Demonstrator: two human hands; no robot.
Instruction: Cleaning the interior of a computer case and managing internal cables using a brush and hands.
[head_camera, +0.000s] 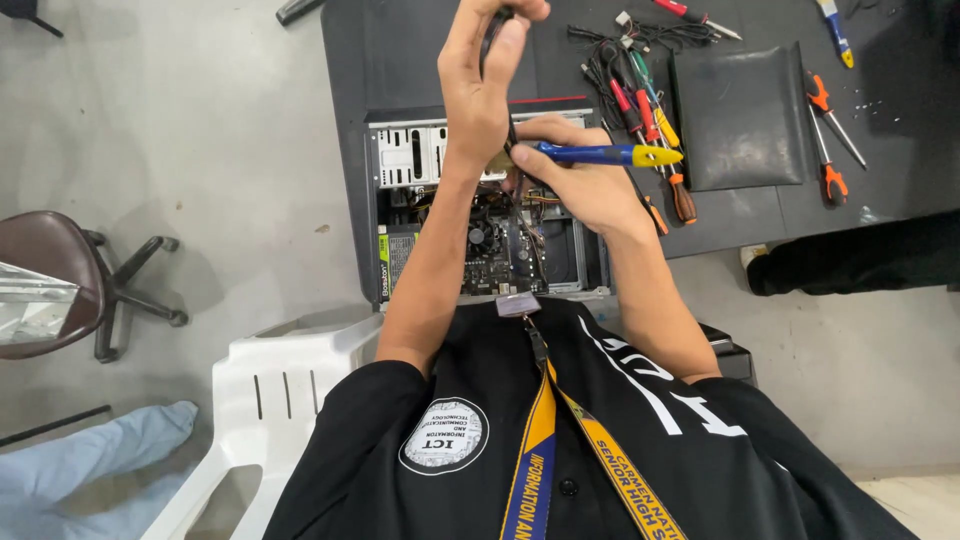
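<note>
My left hand (480, 75) is raised above the open computer case (400, 160) and is closed on a black cable (490, 40) that runs down into the case. Just right of it, my right hand (575, 180) grips a tool with a blue and yellow handle (610, 154), held level, its tip pointing left toward the cable near my left wrist. The case lies open on a dark table (400, 60), showing the motherboard and a small fan (478, 237).
Several screwdrivers and a tangle of wires (640, 90) lie right of the case. A black flat panel (740, 115) and orange-handled screwdrivers (825, 130) lie further right. A brown swivel chair (50, 270) and a white plastic chair (270, 390) stand at left. Another person's dark-clad leg (860, 255) is at right.
</note>
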